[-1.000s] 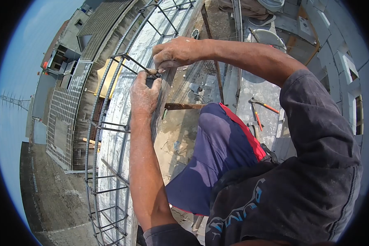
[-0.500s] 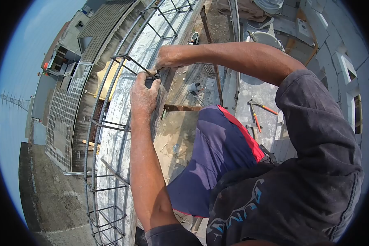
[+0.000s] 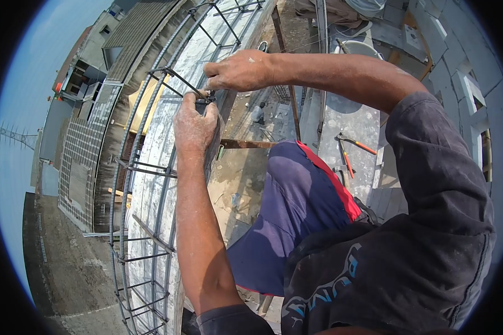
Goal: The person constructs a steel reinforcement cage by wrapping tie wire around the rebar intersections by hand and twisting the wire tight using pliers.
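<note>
A long rebar cage (image 3: 129, 167) runs along a pale, dusty beam top (image 3: 151, 212), with stirrups tied across its bars. My left hand (image 3: 195, 125) is at the cage's inner side, its thumb and forefinger closed around a dark stirrup corner (image 3: 208, 98). Just above it, my right hand (image 3: 241, 70) is curled, fingertips close to the same joint. Whatever lies inside my right fingers is hidden. Both hands are dusty.
Pincers with orange handles (image 3: 356, 145) and a hammer-like tool (image 3: 343, 176) lie on the grey surface to the right. A bucket (image 3: 362, 49) stands farther back. Far below, a person (image 3: 257, 113) is on the ground. A rusty upright (image 3: 289, 84) stands past the beam's edge.
My right hand has lifted slightly and turned over, its back now facing up more. My left hand stays at the stirrup corner. The view has shifted a little.
</note>
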`<state>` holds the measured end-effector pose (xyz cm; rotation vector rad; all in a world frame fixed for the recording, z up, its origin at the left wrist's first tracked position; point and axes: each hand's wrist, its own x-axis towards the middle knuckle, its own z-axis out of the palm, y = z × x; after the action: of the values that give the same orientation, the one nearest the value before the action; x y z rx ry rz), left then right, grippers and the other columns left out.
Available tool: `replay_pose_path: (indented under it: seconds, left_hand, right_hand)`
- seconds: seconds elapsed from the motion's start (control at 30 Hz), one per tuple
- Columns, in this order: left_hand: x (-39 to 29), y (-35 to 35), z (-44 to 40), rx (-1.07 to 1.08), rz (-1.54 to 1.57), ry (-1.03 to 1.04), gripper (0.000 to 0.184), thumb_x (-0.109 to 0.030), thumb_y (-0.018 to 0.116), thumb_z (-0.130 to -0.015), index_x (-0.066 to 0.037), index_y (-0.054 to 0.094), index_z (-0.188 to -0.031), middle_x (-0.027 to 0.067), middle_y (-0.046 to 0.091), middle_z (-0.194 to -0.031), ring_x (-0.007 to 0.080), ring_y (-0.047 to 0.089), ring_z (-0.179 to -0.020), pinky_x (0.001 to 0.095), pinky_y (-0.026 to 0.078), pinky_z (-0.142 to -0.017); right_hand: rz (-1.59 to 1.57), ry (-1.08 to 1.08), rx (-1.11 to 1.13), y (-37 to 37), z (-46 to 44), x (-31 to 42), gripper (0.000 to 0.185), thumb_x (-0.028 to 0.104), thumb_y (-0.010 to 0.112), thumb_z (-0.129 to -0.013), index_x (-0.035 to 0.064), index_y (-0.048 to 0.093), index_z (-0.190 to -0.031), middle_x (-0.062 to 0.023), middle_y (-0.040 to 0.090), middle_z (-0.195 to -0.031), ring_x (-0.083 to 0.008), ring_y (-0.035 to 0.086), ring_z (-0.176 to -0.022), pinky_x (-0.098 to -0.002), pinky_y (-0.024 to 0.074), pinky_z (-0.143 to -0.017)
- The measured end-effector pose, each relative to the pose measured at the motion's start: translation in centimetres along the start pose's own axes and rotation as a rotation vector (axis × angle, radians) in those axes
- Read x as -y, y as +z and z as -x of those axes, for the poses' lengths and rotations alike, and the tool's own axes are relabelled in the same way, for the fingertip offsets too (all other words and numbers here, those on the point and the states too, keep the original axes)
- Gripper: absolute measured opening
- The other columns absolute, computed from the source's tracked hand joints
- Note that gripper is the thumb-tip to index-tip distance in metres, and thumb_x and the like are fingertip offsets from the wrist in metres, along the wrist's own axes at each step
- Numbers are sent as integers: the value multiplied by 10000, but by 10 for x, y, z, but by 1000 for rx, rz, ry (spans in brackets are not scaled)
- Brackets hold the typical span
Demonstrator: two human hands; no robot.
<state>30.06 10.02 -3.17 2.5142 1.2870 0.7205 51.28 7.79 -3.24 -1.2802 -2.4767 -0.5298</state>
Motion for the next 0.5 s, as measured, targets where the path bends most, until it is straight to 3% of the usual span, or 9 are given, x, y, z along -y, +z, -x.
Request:
replay_pose_path:
  seconds: [0.13,0.27,0.37,0.43,0.47,0.5]
  left_hand:
    - [3,4,0,-73,-20,78,331,-193,711,-841,-46,635,-1128,286,705,-1009,472,683,-968,523,537,-850]
    - [8,6,-2,-78,-49,76,324,-193,715,-836,-48,642,-1117,283,706,-1008,475,683,-964,518,540,-841]
    - [10,6,-1,-74,26,109,331,-205,728,-839,-50,645,-1120,272,710,-1022,473,684,-970,507,543,-845]
    - [14,8,-2,-67,38,110,342,-214,736,-846,-54,648,-1135,262,714,-1041,464,686,-987,495,542,-860]
    - [16,8,-1,-67,40,109,345,-218,738,-853,-58,649,-1145,257,714,-1057,454,686,-1006,488,540,-875]
    - [15,6,-1,-64,45,109,348,-222,740,-860,-62,650,-1155,251,715,-1074,443,686,-1024,481,537,-890]
  right_hand:
    - [98,-6,102,-17,-6,8,258,126,592,-936,34,615,-1176,-97,542,-1023,-256,718,-817,-347,641,-645]
    - [107,69,171,-28,-11,19,229,144,584,-949,5,631,-1125,-107,565,-1038,-250,715,-795,-346,624,-619]
    - [-16,198,262,-19,-24,13,194,155,612,-946,-30,669,-955,-107,630,-915,-224,712,-787,-343,596,-597]
    - [45,-264,6,33,-36,-34,233,165,626,-944,-40,665,-840,-91,628,-766,-197,686,-687,-335,569,-547]
    - [-327,-58,252,20,-33,-27,254,182,637,-944,-36,673,-819,-76,599,-691,-179,631,-591,-324,523,-480]
    - [-810,286,411,6,-30,-20,276,199,648,-943,-32,681,-797,-60,571,-615,-162,576,-495,-313,478,-414]
